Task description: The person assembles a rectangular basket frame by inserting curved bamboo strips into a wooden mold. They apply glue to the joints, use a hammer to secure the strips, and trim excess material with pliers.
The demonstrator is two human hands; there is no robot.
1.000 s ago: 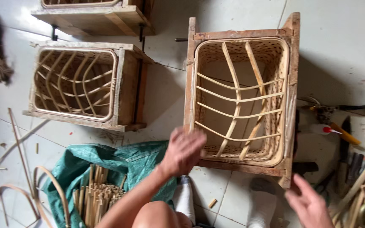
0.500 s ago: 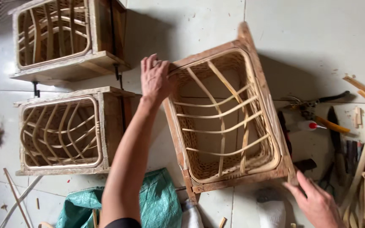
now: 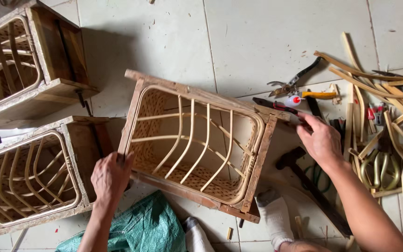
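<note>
A wooden-framed rattan basket (image 3: 197, 144) lies on the tiled floor in front of me, its open side up, with bent cane ribs across the opening. My left hand (image 3: 110, 177) grips the frame's lower left corner. My right hand (image 3: 320, 140) rests at the frame's upper right corner, fingers on the wood beside a black-handled tool (image 3: 274, 105). A white-socked foot (image 3: 276, 217) sits against the basket's lower right corner.
Two similar framed baskets stand at the left, one near (image 3: 33, 175), one farther back (image 3: 19, 60). Pruning shears (image 3: 295, 81), a yellow-handled tool (image 3: 311, 95), a hammer (image 3: 311, 184) and loose cane strips (image 3: 388, 116) lie on the right. A green tarp bag (image 3: 138, 228) lies below.
The basket has been turned about a quarter turn on the floor. My left hand went from its top edge to the lower left corner; my right hand rose to the upper right corner.
</note>
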